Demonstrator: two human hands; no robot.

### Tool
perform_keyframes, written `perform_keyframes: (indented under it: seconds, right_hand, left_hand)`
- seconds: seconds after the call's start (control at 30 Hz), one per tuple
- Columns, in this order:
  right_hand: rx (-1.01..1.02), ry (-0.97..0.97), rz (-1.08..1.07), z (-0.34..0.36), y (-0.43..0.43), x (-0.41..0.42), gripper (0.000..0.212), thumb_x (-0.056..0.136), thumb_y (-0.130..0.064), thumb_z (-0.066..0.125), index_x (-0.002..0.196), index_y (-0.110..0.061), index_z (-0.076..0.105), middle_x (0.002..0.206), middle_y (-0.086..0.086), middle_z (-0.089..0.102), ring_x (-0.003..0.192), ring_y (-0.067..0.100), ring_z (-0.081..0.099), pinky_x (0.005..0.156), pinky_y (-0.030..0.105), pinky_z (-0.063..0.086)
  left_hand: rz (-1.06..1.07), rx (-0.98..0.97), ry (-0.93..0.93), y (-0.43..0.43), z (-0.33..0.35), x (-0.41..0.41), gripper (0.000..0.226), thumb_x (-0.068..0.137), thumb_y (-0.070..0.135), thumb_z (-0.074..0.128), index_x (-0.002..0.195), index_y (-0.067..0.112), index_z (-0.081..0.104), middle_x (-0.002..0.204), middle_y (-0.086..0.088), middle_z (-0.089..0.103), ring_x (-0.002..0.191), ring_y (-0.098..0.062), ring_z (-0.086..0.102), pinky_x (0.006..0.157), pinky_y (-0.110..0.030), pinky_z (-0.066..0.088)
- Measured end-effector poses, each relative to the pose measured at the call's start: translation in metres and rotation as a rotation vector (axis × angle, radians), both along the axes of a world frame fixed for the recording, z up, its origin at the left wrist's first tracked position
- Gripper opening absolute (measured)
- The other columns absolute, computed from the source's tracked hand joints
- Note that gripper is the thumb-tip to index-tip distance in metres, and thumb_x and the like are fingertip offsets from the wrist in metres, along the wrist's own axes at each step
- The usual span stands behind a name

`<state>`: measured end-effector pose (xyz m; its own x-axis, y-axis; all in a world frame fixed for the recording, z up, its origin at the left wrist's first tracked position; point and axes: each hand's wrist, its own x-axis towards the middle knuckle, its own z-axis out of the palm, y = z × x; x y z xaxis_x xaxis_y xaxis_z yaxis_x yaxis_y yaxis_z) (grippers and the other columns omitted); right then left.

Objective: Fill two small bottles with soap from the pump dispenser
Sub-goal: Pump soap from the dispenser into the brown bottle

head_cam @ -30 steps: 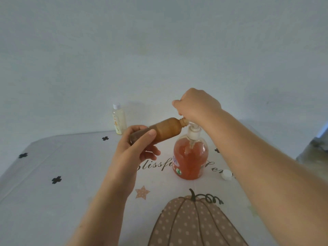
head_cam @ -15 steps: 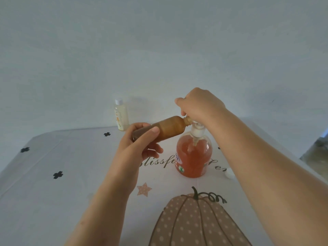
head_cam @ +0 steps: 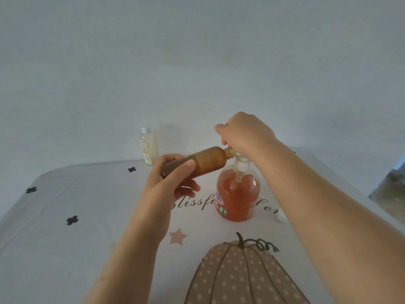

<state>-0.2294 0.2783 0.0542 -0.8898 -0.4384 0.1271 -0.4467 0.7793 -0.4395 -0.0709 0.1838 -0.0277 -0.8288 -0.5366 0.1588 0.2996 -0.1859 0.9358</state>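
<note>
Fingers [head_cam: 187, 189] of left hand [head_cam: 162, 187] wrap tilted brown bottle [head_cam: 208, 161]; right hand [head_cam: 245, 133] curled round pump dispenser [head_cam: 237, 194] top.

Dark script runs across the tablecloth [head_cam: 65, 249] above its printed pumpkin [head_cam: 241, 277]. The letters "lissf" read clearly between the left hand [head_cam: 166, 185] and the dispenser [head_cam: 237, 194], which cut the word off at either end. Beyond the dispenser the line picks up with "Pe" (a third letter, perhaps "n", is half hidden) before the right arm [head_cam: 328, 216] covers the rest. The dispenser's front carries a label [head_cam: 220, 200] with a white and blue oval and a round green emblem bearing a leaf-like mark; its lettering is too small to read. The clear bottle [head_cam: 149, 148] at the table's far edge bears orange print, likewise illegible.
</note>
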Motion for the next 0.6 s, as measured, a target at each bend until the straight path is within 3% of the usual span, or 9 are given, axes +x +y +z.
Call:
perform_keyframes:
  seconds: [0.23, 0.43, 0.6]
  right_hand:
    - [0.038, 0.134, -0.006, 0.0106, 0.0001, 0.0022, 0.034, 0.098, -0.035, 0.046, 0.092, -0.012, 0.071, 0.089, 0.003, 0.074, 0.074, 0.024, 0.063, 0.059, 0.026, 0.038]
    - [0.02, 0.071, -0.014, 0.0092, 0.0007, 0.0031, 0.043, 0.1, -0.041, 0.041, 0.093, -0.013, 0.073, 0.075, 0.002, 0.068, 0.064, 0.02, 0.059, 0.057, 0.027, 0.039]
    - [-0.007, 0.06, -0.014, 0.0032, -0.0001, -0.0006, 0.039, 0.097, -0.039, 0.044, 0.094, -0.013, 0.073, 0.088, 0.002, 0.074, 0.075, 0.024, 0.065, 0.063, 0.029, 0.043]
  left_hand:
    - [-0.019, 0.002, 0.024, 0.0039, 0.0015, 0.0009, 0.03, 0.075, 0.028, 0.071, 0.098, 0.013, 0.059, 0.084, -0.01, 0.065, 0.064, -0.025, 0.062, 0.061, -0.034, 0.051]
    - [-0.025, 0.024, 0.021, 0.0035, 0.0015, 0.0006, 0.031, 0.075, 0.028, 0.07, 0.099, 0.012, 0.058, 0.085, -0.011, 0.064, 0.063, -0.026, 0.06, 0.062, -0.035, 0.05]
    - [-0.021, 0.027, 0.034, 0.0013, 0.0013, -0.0007, 0.027, 0.075, 0.025, 0.07, 0.096, 0.012, 0.059, 0.08, -0.01, 0.063, 0.062, -0.026, 0.06, 0.061, -0.034, 0.05]
